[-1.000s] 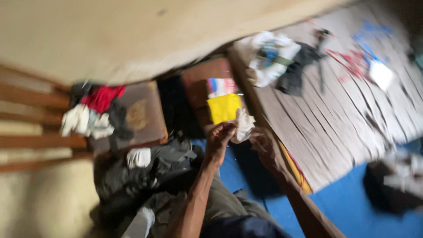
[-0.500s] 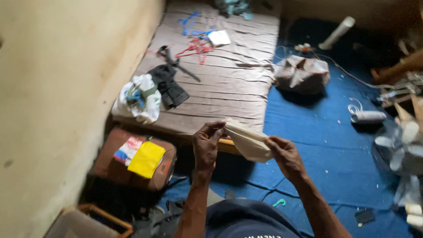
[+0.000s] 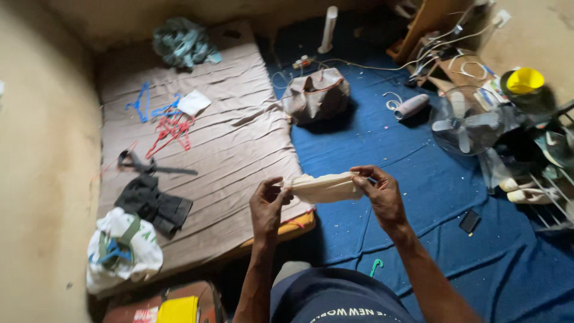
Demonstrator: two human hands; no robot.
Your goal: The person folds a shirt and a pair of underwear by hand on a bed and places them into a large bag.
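Nearest, at the bottom edge on the left, a flat yellow package [image 3: 177, 310] lies on a reddish-brown case [image 3: 128, 305], with a white and red printed label [image 3: 142, 313] beside it. Just beyond, on the near left corner of the mattress [image 3: 239, 143], sits a white bag [image 3: 122, 251] with green and blue markings, and a folded dark garment [image 3: 153, 203] lies a little farther up.

In the middle, both hands hold a small folded cream cloth [image 3: 326, 186] in the air, over the near right corner of the mattress and the blue floor covering [image 3: 418, 197]. The left hand [image 3: 269, 206] pinches the cloth's left end between thumb and fingertips; the right hand [image 3: 382, 192] grips its right end, fingers curled round it.

On the floor near the right arm lie a small green hook [image 3: 375, 265] and a dark flat rectangle [image 3: 469, 221]. Farther right stands a floor fan [image 3: 465, 122], with a yellow bowl [image 3: 525, 81] beyond it.

Farther on the mattress are red hangers [image 3: 170, 133], blue hangers [image 3: 142, 104] and a white square packet [image 3: 194, 103]; a teal cloth heap [image 3: 182, 43] lies at the far end. A grey-brown bag [image 3: 317, 94] rests on the floor beside the mattress, and a white upright cylinder [image 3: 327, 29] stands farthest.
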